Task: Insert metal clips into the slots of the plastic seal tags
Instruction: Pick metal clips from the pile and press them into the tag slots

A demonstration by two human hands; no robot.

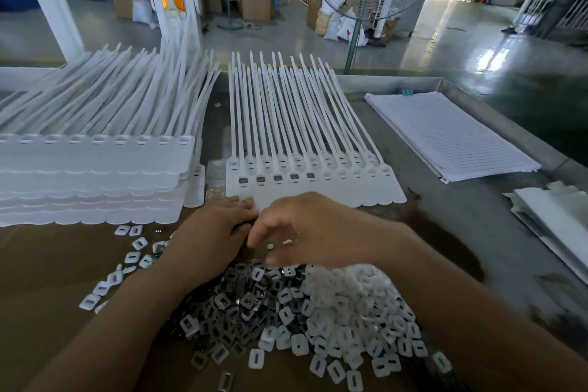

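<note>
I see a factory floor beyond a grey metal table (477, 232). At frame centre lies a strip of white plastic seal tags (350, 191), with dark clips seated in several slots on its left side. My left hand (210, 232) and right hand (305, 229) meet at the strip's lower edge, fingers bent together; I cannot tell what they pinch. A pile of metal clips (235, 302) lies below, and stacked tag strips (95, 181) sit at the left.

Right hand (305, 229) fingertips blurred, anything between them indiscernible; left stack of seal tags (89, 181) edge-cropped.
</note>
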